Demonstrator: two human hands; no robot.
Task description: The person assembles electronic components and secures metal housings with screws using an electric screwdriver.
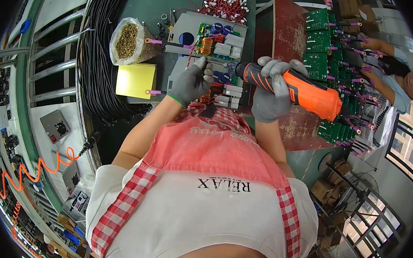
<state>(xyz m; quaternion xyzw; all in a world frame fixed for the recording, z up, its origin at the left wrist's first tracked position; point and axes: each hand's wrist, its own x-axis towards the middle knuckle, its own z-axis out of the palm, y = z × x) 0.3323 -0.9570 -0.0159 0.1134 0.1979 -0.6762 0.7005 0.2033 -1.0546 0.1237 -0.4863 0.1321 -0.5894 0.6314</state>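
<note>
My right hand (272,93), in a grey glove, is wrapped round an orange and black cordless screwdriver (314,94). The tool lies level, its black nose pointing left over a circuit board. My left hand (193,84), gloved too, has its fingers curled together beside the tip of the tool; what they pinch, if anything, is too small to make out. Just beyond the fingers is a circuit board (221,40) with a copper coil, blue capacitors and white blocks on a grey metal plate (185,22). A second, similar board (226,90) sits nearer me, partly covered by the tool and left hand.
An open bag of small brass-coloured parts (126,41) stands left of the boards, behind a yellow pad (135,80). Bundled black cables (94,49) line the left edge. Red-and-white wire connectors (224,5) lie at the back. Rightward, green boards (315,64) cover a reddish bench; another person (396,80) works beyond.
</note>
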